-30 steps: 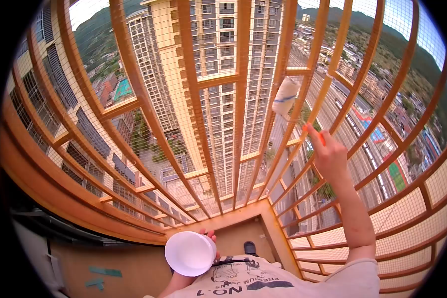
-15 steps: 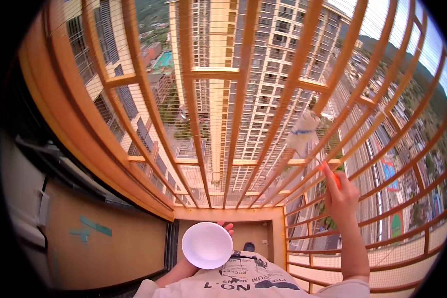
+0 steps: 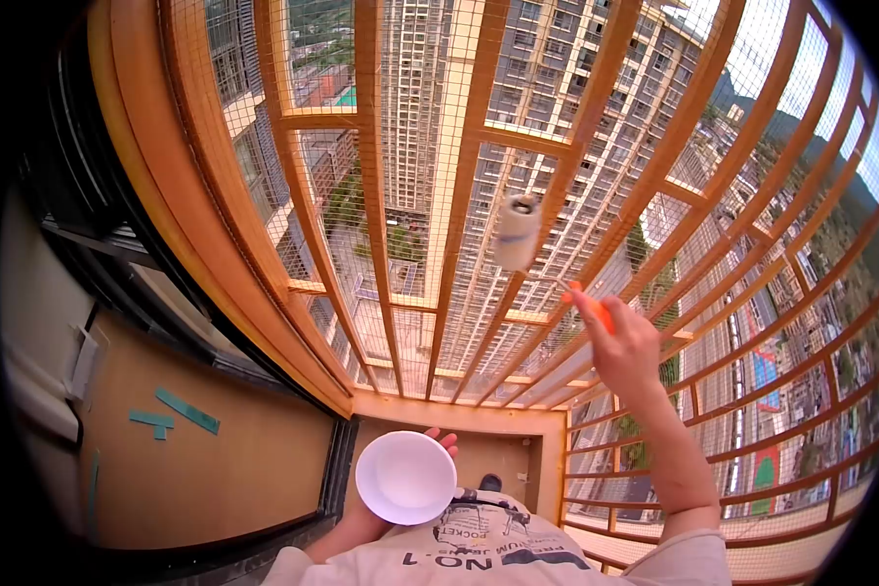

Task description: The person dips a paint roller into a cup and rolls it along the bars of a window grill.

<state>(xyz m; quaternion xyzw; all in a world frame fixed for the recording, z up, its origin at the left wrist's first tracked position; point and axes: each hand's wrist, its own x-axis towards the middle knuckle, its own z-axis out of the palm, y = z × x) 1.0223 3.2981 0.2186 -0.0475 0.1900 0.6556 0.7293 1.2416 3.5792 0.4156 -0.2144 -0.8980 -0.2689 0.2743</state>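
Observation:
My right hand (image 3: 627, 350) is wrapped around the orange handle of a paint roller (image 3: 517, 234). The roller's white sleeve, with a bluish band around it, is tilted up and slightly blurred. It overlaps one of the orange-brown bars (image 3: 557, 210) in view; whether it touches the bar I cannot tell. Low in front of my body, my left hand (image 3: 446, 442) supports a white bowl (image 3: 405, 478) from beneath and behind. Its fingertips show past the bowl's far rim, while the palm is hidden. The bowl's inside looks plain white.
A cage of orange-brown bars with fine wire mesh surrounds the front and right. Tall buildings (image 3: 415, 117) and a road stand far below beyond it. At left are a dark window frame (image 3: 78, 195) and a brown board (image 3: 215, 469) with green tape (image 3: 188, 410).
My right hand has moved left and a little down with the paint roller, whose sleeve has swung left along the bars. The bowl in my left hand stays nearly still. My view has shifted slightly.

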